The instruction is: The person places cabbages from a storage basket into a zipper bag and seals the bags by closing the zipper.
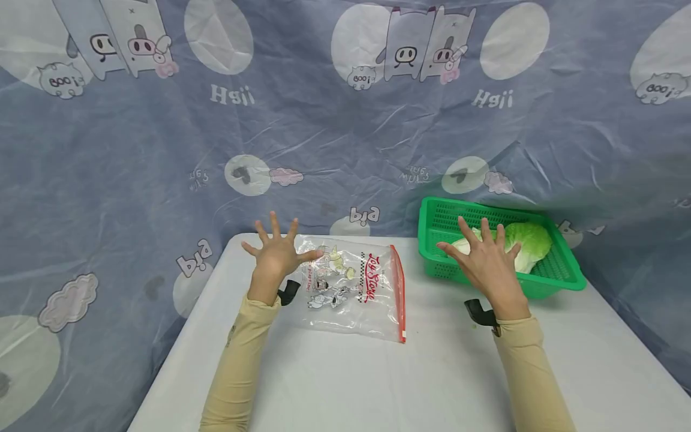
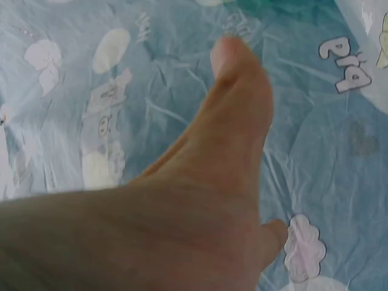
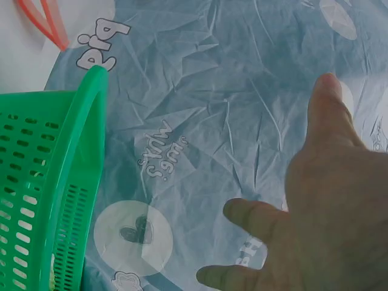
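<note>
Green basket (image 1: pixel 545 288) and bag (image 1: pixel 351 285) are set by the desk's (image 1: pixel 421 384) far edge; left hand (image 1: pixel 276 255) and right hand (image 1: pixel 488 261) are spread wide.

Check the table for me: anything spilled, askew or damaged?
Two minor oddities: the basket sits crooked on the table, not square to its back edge, and a tiny green speck, perhaps a leaf scrap, lies in front of the basket. The bag shows no clear damage.
</note>
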Tool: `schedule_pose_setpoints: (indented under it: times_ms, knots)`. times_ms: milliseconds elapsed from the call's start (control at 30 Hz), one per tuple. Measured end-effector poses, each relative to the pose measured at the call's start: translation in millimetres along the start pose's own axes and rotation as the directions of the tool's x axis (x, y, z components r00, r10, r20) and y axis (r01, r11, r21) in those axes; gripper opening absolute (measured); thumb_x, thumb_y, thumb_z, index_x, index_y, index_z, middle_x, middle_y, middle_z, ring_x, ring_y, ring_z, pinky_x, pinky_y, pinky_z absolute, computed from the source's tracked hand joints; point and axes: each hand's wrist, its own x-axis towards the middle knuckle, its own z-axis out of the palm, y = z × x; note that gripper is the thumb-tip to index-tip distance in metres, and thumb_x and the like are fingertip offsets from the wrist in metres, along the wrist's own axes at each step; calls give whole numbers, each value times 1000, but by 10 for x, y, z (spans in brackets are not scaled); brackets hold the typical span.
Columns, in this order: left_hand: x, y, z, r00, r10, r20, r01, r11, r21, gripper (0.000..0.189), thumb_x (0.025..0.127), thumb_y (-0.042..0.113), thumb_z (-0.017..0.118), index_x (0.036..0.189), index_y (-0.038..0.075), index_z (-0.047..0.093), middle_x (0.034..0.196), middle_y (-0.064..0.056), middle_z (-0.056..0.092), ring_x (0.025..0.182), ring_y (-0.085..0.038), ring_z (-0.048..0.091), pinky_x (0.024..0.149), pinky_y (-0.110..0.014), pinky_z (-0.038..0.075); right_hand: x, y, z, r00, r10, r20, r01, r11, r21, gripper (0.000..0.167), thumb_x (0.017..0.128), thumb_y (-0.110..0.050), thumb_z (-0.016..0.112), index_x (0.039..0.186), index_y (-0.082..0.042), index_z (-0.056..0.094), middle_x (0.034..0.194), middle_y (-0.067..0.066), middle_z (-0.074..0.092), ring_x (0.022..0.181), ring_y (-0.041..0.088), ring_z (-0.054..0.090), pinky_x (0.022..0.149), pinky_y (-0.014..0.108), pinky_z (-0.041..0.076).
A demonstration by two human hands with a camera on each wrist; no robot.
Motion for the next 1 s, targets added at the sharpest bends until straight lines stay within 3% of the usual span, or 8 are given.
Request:
schedule_pose_setpoints:
  times_ms: [167,300,433,500,567,700,833,1000]
  knots:
    - [9,163,137,999,28,-32,-28,999,21,97,84,74,48,156,22,10,159,-23,-12,143,-53,-5,102,-78,15,-25,-4,17,997,-68,-43,69,998,13,82,91,-67,45,155,-25,17,151,32,27,135,56,26,101,75,21]
    - [-1,400,305,991,86,-106,-81,995,49,93,85,69,52,153,12,24,157,-29,11,140,-53,23,102,-69,33,-100,-23,99,984,-148,-101,152,988,36,82,89,-61,55,154,-20,25,145,30,38,127,53,39,98,67,34]
    - [-11,707,536,945,200,-260,-199,980,31,78,86,59,61,126,-6,54,125,-31,55,103,-44,63,78,-48,56,-192,-33,234,961,-223,-161,233,971,45,78,89,-54,61,150,-15,35,135,27,49,112,46,53,83,59,48]
    - [-9,874,658,912,258,-320,-262,965,30,64,86,54,64,106,-7,61,101,-25,65,82,-38,69,65,-42,57,-240,-42,313,953,-241,-184,259,963,79,72,90,-49,63,147,-11,40,127,23,54,102,40,57,73,52,51]
    - [5,1042,779,894,301,-332,-310,950,26,53,87,50,66,94,-2,62,87,-18,67,74,-33,69,61,-41,56,-288,-52,414,954,-236,-187,265,952,153,63,91,-43,64,138,-6,46,116,20,56,92,34,60,67,45,51]
    - [36,1349,1021,874,369,-315,-379,925,31,42,88,43,67,93,2,63,85,-14,70,75,-31,70,60,-40,55,-394,-74,667,973,-187,-138,225,909,350,38,91,-29,68,111,-4,48,98,13,54,82,27,58,65,34,48]
    - [69,1558,1298,856,401,-326,-417,909,23,35,88,38,69,93,3,62,81,-12,69,72,-27,70,57,-38,54,-508,-79,961,983,-178,-52,181,854,487,32,87,-18,72,101,-4,47,89,10,54,73,19,57,59,26,47]
    - [93,1681,1608,866,388,-315,-417,908,-29,52,84,38,73,114,-1,57,81,-12,67,67,-26,68,54,-36,52,-643,-77,1202,982,-137,130,21,763,646,30,88,-14,71,101,-3,46,83,7,58,68,12,58,54,24,50]
